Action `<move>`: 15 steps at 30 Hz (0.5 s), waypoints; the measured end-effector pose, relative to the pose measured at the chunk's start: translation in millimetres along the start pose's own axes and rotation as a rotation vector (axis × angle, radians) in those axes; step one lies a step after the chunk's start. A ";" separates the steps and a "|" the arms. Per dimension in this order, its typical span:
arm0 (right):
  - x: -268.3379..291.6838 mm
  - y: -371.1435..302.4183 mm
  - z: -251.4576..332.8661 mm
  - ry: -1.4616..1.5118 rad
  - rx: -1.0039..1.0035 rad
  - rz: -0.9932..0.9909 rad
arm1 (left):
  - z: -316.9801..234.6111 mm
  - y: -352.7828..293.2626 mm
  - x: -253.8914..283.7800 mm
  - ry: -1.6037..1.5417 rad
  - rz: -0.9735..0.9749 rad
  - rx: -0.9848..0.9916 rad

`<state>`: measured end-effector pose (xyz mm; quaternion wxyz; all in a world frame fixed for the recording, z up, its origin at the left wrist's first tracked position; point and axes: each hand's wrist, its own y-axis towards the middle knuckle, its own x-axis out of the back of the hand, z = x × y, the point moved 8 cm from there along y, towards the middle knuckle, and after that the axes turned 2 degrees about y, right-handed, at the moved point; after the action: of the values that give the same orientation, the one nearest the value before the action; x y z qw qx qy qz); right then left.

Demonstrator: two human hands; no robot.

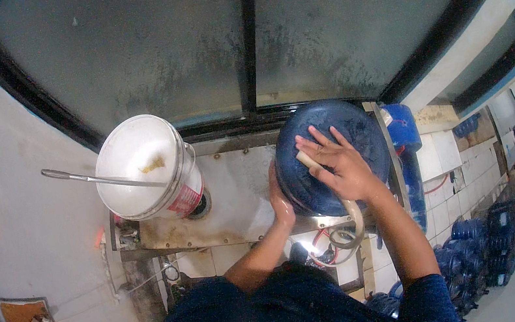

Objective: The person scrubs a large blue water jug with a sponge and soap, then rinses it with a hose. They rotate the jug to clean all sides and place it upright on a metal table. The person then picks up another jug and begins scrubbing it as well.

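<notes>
A large dark blue water jug (329, 121) stands on the metal counter, its round flat end facing up. My right hand (342, 165) lies over that end with its fingers spread. Between thumb and fingers it grips a beige hose (353, 213), whose end pokes out over the jug and whose length hangs in a curl below the counter's front edge. Against the jug's left side rests my left hand (281, 197), wet and steadying it, with the fingertips partly hidden. To the left, a white bucket (135, 135) stands tilted, holding white foam and a long metal handle (92, 178).
The metal counter (236, 197) has a riveted rim and a dark round drain beside the bucket. Behind it are framed, wet glass panes (137, 53). Several blue jugs (471, 249) are stacked on the floor at right. A blue container (401, 127) stands beyond the counter's right end.
</notes>
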<state>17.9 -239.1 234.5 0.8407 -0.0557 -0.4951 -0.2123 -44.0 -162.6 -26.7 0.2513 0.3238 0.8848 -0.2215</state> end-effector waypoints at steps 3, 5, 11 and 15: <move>-1.6 -3.0 0.6 -0.013 0.009 -0.009 | 1.1 -4.3 6.0 0.182 0.061 -0.135; -1.2 -1.4 1.8 -0.028 0.020 -0.018 | 13.2 29.8 14.1 0.248 0.193 -0.094; 0.9 -1.4 3.2 -0.008 -0.015 -0.016 | -4.5 71.6 -25.1 0.089 0.512 0.374; 0.8 -1.6 -1.4 -0.030 -0.026 -0.013 | -15.7 19.6 -15.1 0.047 0.205 0.011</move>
<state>18.8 -241.2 234.4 0.8310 -0.0666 -0.5051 -0.2234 -25.3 -147.3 -10.2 0.2502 0.4191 0.8514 -0.1918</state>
